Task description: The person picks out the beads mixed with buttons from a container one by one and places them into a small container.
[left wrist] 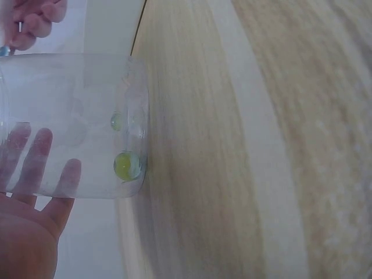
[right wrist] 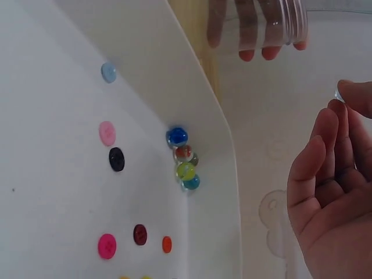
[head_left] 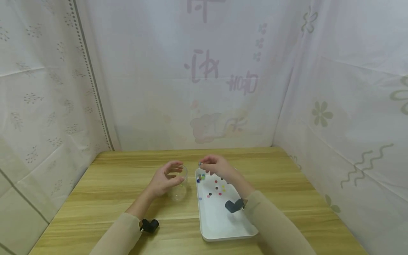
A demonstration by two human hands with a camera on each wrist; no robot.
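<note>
My left hand (head_left: 160, 181) grips a clear plastic jar (head_left: 177, 193) upright on the table, fingers curled round its far side. In the left wrist view a yellow-green marble (left wrist: 127, 166) lies at the jar's bottom, with a smaller green shape (left wrist: 116, 121) beside it. Thumb and fingertips of my right hand (head_left: 220, 168) pinch a pale blue marble (right wrist: 338, 93) above the far left corner of the white tray (head_left: 213, 217), to the right of the jar's mouth. Several marbles (right wrist: 177, 137), blue, red-brown, yellow-green and teal, cluster along the tray's left wall.
Scattered over the tray floor are several buttons, among them a pink one (right wrist: 107, 246), a black one (right wrist: 117, 159) and a light blue one (right wrist: 108, 72). The wooden table (head_left: 127, 177) is enclosed by patterned curtains (head_left: 153, 88) at the back and sides.
</note>
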